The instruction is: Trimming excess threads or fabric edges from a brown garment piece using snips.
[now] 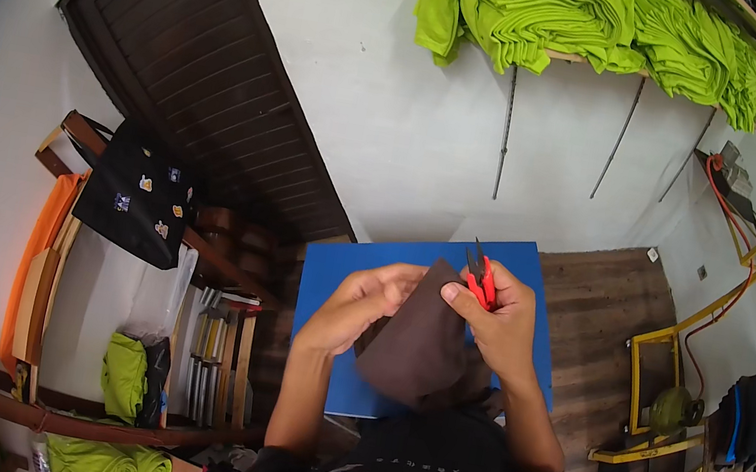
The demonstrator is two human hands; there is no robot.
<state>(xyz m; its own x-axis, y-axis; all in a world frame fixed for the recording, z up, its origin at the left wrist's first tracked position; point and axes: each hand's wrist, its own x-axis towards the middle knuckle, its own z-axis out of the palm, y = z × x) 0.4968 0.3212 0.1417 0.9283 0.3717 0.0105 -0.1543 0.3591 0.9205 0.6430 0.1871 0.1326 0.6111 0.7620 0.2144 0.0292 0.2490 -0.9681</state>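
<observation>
Dark brown fabric [415,351] hangs in front of my chest, raised above a blue tabletop [330,273]. My left hand [363,301] grips its left edge near the top, with the fingertips partly hidden behind the cloth. Red-handled thread snips [480,283] lie in my right hand [505,325], their dark blades pointing up and slightly apart. The thumb of that hand also presses the cloth's upper right edge. The lower end of the fabric merges with dark folds near my shirt, so its full shape cannot be made out.
Lime-green shirts [549,17] are piled on a wall shelf ahead. A dark slatted door [192,47] is at left, near a black tote bag [138,192] hanging on a wooden rack [231,264]. Right of the table stands a yellow metal frame [631,383] on the wooden floor [587,331].
</observation>
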